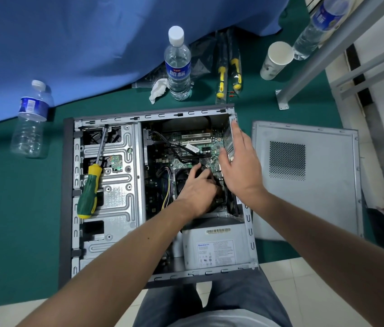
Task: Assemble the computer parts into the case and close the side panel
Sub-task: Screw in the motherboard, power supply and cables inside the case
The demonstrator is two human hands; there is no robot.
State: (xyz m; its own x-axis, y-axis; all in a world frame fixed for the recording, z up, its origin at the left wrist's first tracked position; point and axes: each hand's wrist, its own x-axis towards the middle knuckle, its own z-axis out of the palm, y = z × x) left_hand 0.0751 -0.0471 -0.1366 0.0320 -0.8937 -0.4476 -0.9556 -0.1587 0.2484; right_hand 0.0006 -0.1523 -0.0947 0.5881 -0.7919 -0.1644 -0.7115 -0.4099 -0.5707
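An open computer case (68, 185) lies on its side on a green mat, with the motherboard (186, 147) exposed. My left hand (198, 187) reaches into the case and grips a black part, apparently the CPU cooler fan (181, 179), over the board. Fingers straight, my right hand (240, 161) hovers over the rear edge of the case, beside the expansion slots. The power supply (214, 249) sits in the near right corner of the case. The grey side panel (304, 180) lies flat to the right of the case.
A green and yellow screwdriver (92, 182) lies on the drive cage (115, 185). Behind the case stand water bottles (178, 67), (31, 119), a paper cup (275, 60), packaged screwdrivers (228, 69) and a crumpled tissue (159, 89). A metal frame leg (304, 74) rises at the right.
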